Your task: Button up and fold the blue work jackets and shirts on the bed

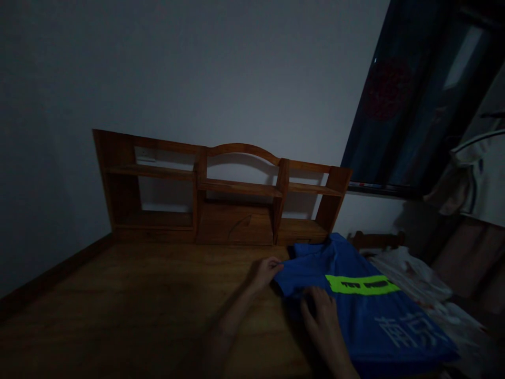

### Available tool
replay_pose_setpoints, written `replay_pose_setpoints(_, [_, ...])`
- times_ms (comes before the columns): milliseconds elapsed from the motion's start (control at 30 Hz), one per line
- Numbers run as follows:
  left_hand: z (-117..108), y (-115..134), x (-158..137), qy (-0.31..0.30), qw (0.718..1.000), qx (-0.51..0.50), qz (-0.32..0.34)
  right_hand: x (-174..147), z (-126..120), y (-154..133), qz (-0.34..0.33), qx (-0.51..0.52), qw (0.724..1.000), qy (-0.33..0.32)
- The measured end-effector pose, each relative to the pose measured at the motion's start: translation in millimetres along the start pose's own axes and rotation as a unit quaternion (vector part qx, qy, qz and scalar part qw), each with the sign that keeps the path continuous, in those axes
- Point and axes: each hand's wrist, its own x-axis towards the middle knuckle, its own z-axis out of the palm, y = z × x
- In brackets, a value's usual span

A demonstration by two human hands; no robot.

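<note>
A blue T-shirt [366,316] with a bright yellow-green band and pale printed characters lies on the right part of a wooden desktop [158,305]. My left hand [268,271] pinches the edge of its sleeve between thumb and fingers. Lower and to the right, my right hand [321,310] has its fingers curled over the cloth just below that sleeve, near the band. Dim light hides exactly how much fabric sits inside the right fingers. The shirt's lower edge reaches the desk's right side.
Along the wall stands a low wooden shelf unit [239,187] at the desk's back. White clothes [414,273] are heaped on the right beyond the shirt. A white garment [487,173] hangs at far right, near a dark window [410,95].
</note>
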Motion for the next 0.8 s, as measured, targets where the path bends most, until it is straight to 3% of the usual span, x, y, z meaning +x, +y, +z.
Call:
replay_pose_setpoints(133, [-1,6,-1,0.041,0.999,0.028,-0.009,-12,1,-2,0.049,0.115,0.991,-0.041])
replay_pose_setpoints(233, [-5,9,-5,0.062,0.994,0.084,-0.025,-19,11,-8,0.033,0.064,0.994,-0.080])
replay_pose_setpoints(433, [-9,22,-15,0.112,0.971,0.203,-0.054,-32,28,-27,0.035,-0.045,0.998,-0.001])
replay_pose_setpoints(633, [-11,31,-16,0.159,0.954,0.252,-0.042,-35,29,-27,0.029,-0.056,0.998,-0.001])
replay_pose_setpoints(800, [-12,25,-14,0.092,0.944,0.317,0.021,-35,31,-25,0.030,-0.048,0.998,-0.009])
